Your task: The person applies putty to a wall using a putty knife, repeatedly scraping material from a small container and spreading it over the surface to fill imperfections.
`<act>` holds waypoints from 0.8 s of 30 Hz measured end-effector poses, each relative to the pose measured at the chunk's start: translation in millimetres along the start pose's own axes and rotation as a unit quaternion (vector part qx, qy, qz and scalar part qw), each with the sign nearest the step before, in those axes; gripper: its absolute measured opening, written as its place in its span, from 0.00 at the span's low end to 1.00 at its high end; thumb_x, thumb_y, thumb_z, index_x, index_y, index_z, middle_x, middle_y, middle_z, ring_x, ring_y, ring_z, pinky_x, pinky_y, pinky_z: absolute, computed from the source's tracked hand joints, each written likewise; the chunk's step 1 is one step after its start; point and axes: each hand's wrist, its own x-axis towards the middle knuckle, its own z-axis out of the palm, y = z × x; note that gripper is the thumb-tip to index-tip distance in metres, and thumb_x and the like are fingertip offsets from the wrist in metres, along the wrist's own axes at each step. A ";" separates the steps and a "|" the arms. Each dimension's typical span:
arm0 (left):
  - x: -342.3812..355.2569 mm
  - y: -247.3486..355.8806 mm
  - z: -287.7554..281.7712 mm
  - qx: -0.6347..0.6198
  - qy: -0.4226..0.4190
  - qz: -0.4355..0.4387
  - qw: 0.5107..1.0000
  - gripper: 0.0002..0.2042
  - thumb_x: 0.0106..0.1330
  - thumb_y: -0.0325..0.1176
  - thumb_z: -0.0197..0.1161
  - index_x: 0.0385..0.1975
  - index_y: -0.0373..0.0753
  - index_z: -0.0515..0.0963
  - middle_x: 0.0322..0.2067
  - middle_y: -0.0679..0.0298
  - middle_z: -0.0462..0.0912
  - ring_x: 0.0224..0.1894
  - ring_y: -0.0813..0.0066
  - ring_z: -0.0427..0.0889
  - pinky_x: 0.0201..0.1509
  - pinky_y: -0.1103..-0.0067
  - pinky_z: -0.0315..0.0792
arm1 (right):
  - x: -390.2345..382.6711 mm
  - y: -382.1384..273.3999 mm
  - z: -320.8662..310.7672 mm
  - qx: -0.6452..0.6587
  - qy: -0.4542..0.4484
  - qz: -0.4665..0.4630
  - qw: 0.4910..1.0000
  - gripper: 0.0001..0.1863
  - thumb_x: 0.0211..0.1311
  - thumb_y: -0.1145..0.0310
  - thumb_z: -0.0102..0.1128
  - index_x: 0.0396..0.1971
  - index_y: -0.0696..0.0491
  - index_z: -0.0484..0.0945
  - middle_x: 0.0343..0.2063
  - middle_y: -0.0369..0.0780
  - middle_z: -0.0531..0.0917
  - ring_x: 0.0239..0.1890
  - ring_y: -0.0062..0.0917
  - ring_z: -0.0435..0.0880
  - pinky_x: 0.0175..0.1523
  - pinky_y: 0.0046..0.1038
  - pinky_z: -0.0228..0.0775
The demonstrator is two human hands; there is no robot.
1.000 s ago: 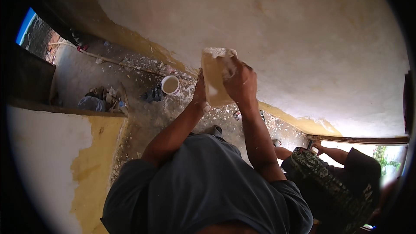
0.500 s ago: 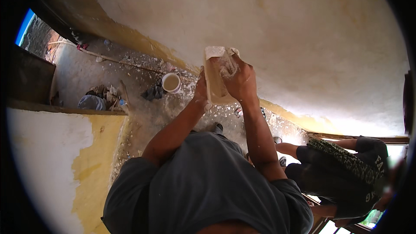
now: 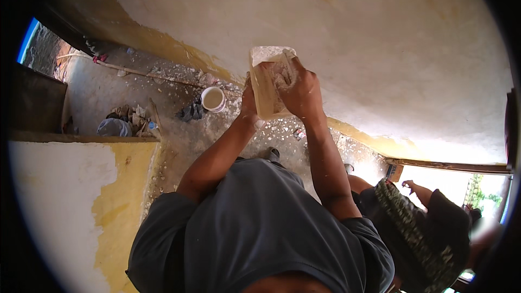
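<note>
A pale, see-through rectangular tub is held up in front of my chest, its walls smeared with whitish paste. My left hand is closed around its left side from below, most of the fingers hidden behind it. My right hand reaches over the right rim, with its paste-coated fingers bent into the tub. Whether those fingers grip a tool or only paste cannot be made out. A patch of white paste covers the tub's far end.
The wall ahead is coated whitish, with yellow along its base. On the spattered floor stand a white bucket and a dark crumpled bag. A long pole lies by the wall. A low wall is at left; a co-worker stands at right.
The tub and both hands have shifted slightly up and away from me. My right hand stays bent into the tub. The co-worker at right has turned and moved an arm.
</note>
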 end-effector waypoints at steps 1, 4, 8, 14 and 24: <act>0.8 -1.2 -0.4 0.070 0.039 0.008 0.997 0.26 0.72 0.52 0.41 0.62 0.43 0.64 0.56 0.57 0.73 0.57 0.59 0.75 0.60 0.62 0.73 | 2.6 2.3 2.3 -0.041 0.001 0.018 0.999 0.27 0.49 0.70 0.65 0.52 0.60 0.74 0.31 0.54 0.83 0.37 0.49 0.84 0.40 0.38 0.77; -5.1 1.4 -12.1 -0.065 -0.053 -0.044 0.995 0.27 0.73 0.55 0.39 0.63 0.45 0.64 0.58 0.60 0.72 0.58 0.63 0.75 0.63 0.63 0.70 | 6.7 11.0 -4.5 -0.062 0.099 0.021 0.993 0.25 0.51 0.69 0.63 0.52 0.58 0.72 0.28 0.53 0.82 0.32 0.50 0.83 0.35 0.45 0.75; 2.6 -2.9 -19.4 -0.067 -0.101 -0.046 0.992 0.26 0.73 0.54 0.41 0.63 0.44 0.65 0.56 0.60 0.74 0.56 0.64 0.76 0.61 0.65 0.73 | 4.9 14.0 3.6 -0.110 0.059 0.006 0.992 0.25 0.52 0.69 0.61 0.53 0.56 0.73 0.28 0.51 0.83 0.30 0.48 0.83 0.33 0.44 0.76; 4.8 -3.8 -18.9 -0.008 -0.017 -0.014 1.000 0.24 0.73 0.51 0.42 0.62 0.44 0.66 0.55 0.58 0.75 0.57 0.61 0.76 0.62 0.63 0.72 | 1.1 -3.3 9.7 0.004 0.029 -0.013 0.999 0.26 0.50 0.69 0.65 0.51 0.58 0.76 0.33 0.55 0.83 0.37 0.49 0.84 0.40 0.38 0.77; -10.9 -6.7 5.1 0.056 0.093 0.012 0.994 0.28 0.73 0.57 0.38 0.64 0.46 0.63 0.58 0.61 0.72 0.59 0.63 0.74 0.63 0.65 0.71 | 4.2 8.0 0.8 0.093 0.021 0.039 0.995 0.25 0.47 0.73 0.66 0.49 0.61 0.77 0.37 0.54 0.84 0.42 0.43 0.85 0.46 0.32 0.77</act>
